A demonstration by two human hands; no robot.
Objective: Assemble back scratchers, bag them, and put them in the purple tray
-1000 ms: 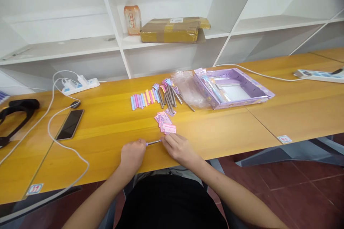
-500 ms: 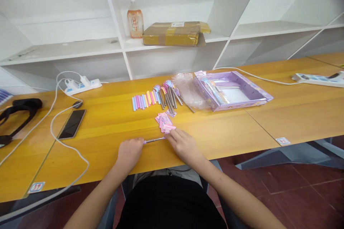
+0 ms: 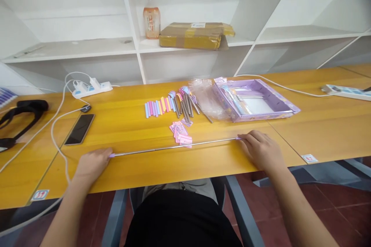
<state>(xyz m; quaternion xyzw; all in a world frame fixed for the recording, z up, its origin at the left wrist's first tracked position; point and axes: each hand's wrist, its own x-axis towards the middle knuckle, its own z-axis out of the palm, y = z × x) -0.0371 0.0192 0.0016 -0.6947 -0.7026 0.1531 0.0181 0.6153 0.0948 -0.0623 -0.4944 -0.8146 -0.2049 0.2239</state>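
A thin telescopic back scratcher (image 3: 153, 149) is drawn out long between my two hands, its metal rod running almost level above the table. My left hand (image 3: 94, 165) is closed round its purple left end. At the other end, my right hand (image 3: 260, 149) pinches a purple tip, mostly covered by the fingers. Just behind the rod lie several pink cards (image 3: 180, 131). Beyond them are a heap of metal rods with small hand-shaped heads (image 3: 187, 102) and a row of pastel handle tubes (image 3: 158, 107).
A purple open box (image 3: 278, 114) with wrapped pieces stands at the right beside clear plastic wrapping (image 3: 207, 98). On the left are a phone (image 3: 79, 129), white cables, a power strip (image 3: 92, 90) and a black headset (image 3: 34, 114). Shelves behind hold a bottle (image 3: 151, 21) and a cardboard box (image 3: 191, 38).
My hands have moved far apart, left and right, and the back scratcher's rod has been pulled from short to long. The cards now lie uncovered by my right hand.
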